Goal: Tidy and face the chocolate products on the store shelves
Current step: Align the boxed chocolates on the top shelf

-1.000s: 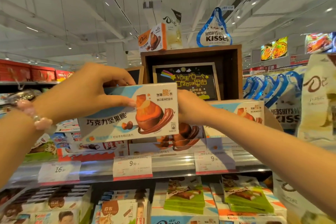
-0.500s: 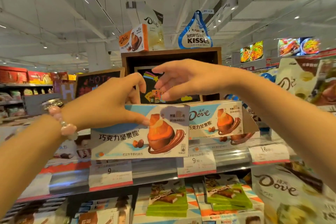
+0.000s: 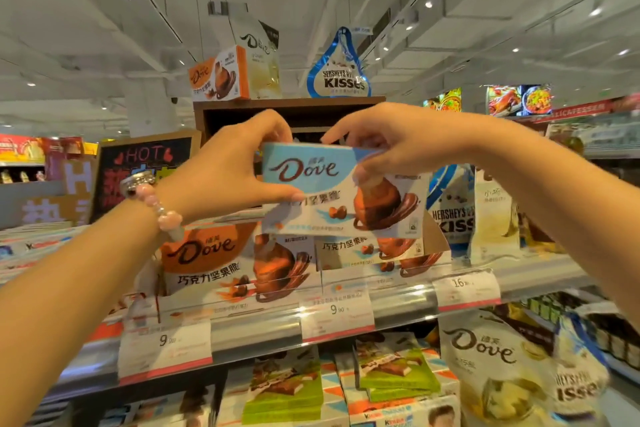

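Observation:
A blue-and-white Dove chocolate box [image 3: 322, 184] is held up in front of the top shelf, its front facing me. My left hand [image 3: 228, 170] pinches its left edge, thumb under and fingers over the top. My right hand [image 3: 391, 146] grips its upper right corner. Below it stands another blue Dove box [image 3: 367, 250] in a cardboard display tray. To the left sits an orange Dove box [image 3: 221, 263]. The shelf rail [image 3: 256, 329] carries price tags.
Hershey's Kisses bags [image 3: 453, 215] and a pale Dove bag [image 3: 495, 215] stand to the right on the shelf. A wooden display box [image 3: 221, 114] behind carries an orange Dove box [image 3: 218, 74] and a Kisses bag [image 3: 339, 69]. Green-wrapped bars [image 3: 287, 388] fill the lower shelf.
The view shifted left. My right hand came down from above the boxes and took the blue Dove box's right corner; the box now sits higher, held by both hands.

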The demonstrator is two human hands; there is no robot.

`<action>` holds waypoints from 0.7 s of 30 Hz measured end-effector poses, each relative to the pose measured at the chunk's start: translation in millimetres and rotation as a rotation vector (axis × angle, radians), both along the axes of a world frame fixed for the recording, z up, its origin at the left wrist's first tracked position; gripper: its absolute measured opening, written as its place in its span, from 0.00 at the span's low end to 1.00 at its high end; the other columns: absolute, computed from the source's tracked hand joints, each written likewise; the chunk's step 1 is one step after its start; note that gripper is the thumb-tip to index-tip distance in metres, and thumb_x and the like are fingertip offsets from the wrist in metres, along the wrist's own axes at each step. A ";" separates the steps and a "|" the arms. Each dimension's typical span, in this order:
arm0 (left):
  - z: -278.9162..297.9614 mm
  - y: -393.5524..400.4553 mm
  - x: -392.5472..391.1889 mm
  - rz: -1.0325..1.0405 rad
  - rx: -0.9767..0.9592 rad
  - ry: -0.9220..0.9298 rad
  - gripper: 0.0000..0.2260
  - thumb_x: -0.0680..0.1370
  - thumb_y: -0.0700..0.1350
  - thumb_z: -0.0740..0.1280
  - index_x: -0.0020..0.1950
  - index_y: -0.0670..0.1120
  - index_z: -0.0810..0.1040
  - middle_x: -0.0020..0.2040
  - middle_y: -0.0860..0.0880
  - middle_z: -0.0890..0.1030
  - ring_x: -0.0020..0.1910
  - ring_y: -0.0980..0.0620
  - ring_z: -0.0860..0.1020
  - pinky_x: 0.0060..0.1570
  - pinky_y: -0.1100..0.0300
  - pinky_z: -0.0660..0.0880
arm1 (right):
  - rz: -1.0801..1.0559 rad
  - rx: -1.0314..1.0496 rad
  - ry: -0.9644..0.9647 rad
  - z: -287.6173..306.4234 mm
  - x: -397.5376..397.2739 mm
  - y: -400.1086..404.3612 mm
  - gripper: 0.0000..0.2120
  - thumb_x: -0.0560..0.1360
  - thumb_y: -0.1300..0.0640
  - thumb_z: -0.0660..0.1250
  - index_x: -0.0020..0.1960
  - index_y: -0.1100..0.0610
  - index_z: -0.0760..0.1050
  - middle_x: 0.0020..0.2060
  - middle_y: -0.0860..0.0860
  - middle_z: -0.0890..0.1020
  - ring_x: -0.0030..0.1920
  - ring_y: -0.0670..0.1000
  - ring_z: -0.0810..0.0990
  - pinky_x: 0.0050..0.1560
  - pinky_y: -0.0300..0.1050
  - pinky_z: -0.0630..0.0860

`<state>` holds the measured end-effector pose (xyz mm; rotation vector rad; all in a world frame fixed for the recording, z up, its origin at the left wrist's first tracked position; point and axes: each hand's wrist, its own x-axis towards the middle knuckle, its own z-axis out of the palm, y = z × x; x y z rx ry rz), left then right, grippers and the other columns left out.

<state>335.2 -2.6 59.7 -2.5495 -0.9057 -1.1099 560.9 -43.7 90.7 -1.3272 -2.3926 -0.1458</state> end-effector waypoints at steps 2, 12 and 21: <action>-0.2 9.1 -6.0 0.055 -0.087 0.014 0.31 0.61 0.56 0.76 0.60 0.54 0.67 0.52 0.56 0.76 0.51 0.61 0.75 0.50 0.61 0.75 | -0.054 -0.020 0.070 5.4 15.8 -2.4 0.21 0.74 0.60 0.69 0.64 0.46 0.70 0.50 0.43 0.78 0.51 0.46 0.80 0.42 0.41 0.82; -38.2 33.9 -25.5 0.222 -0.272 0.302 0.27 0.64 0.64 0.69 0.59 0.55 0.72 0.56 0.59 0.74 0.54 0.60 0.73 0.55 0.61 0.73 | -0.129 -0.022 0.275 -23.5 38.6 27.4 0.19 0.75 0.65 0.66 0.58 0.47 0.64 0.50 0.43 0.75 0.46 0.42 0.76 0.32 0.33 0.77; -41.7 40.5 -30.7 0.182 -0.254 0.289 0.22 0.68 0.58 0.71 0.59 0.56 0.72 0.56 0.59 0.74 0.51 0.62 0.72 0.45 0.70 0.68 | -0.193 -0.092 0.250 -41.8 50.4 46.3 0.19 0.74 0.66 0.66 0.56 0.49 0.63 0.54 0.47 0.75 0.55 0.50 0.76 0.40 0.43 0.81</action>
